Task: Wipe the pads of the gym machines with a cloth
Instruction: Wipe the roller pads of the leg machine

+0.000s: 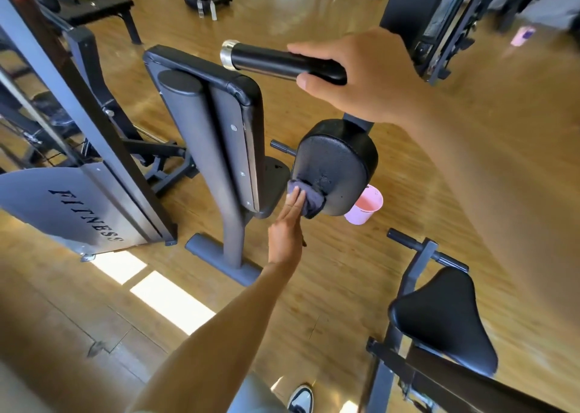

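Black padding fills the middle of the view: a rounded arm pad (334,167) on a gym machine, its face turned toward the camera. Against the pad's lower left edge sits a bunched dark grey cloth (309,197). The left hand (287,230) reaches up from below with straight fingers laid flat on the cloth, pressing it to the pad — this grip is open, not curled round the cloth. The cloth lies directly under the fingertips, between them and the pad.

Higher up, the right hand (357,73) wraps its fingers and thumb round a black handle (282,62) with a silver end cap — a closed grip on the bar, well above the pad.

Left of the pad stands a grey upright frame carrying a long black back pad (248,108). A pink bucket (365,207) sits on the wooden floor (329,271), partly hidden behind the arm pad's lower right. At lower right is another black pad (445,318) on a dark frame. A grey panel at the left reads "FITNESS" (86,215).
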